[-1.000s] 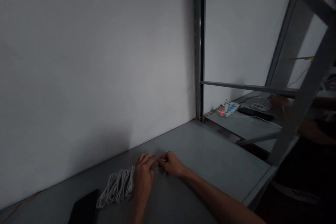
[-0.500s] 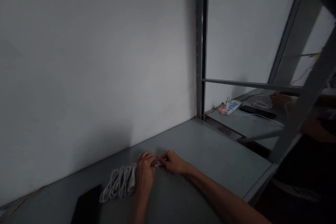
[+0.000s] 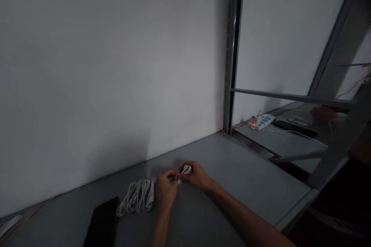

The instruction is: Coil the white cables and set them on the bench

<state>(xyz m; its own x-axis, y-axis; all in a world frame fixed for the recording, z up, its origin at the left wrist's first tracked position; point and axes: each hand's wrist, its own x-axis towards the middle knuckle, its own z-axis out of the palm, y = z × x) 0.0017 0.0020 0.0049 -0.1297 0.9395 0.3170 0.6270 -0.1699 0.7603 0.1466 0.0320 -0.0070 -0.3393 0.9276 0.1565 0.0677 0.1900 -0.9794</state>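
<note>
A white cable bundle (image 3: pixel 186 169) has come into view, pinched in my right hand (image 3: pixel 199 176) near the back edge of the surface (image 3: pixel 226 177); left hand (image 3: pixel 167 191) grip undetermined.

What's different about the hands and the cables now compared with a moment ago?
The right hand now shows a folded white cable in its fingers, where only a bit of white showed before. The left hand has curled its fingers in close beside it. The row of bundled white cables and the black object lie as they did.
</note>
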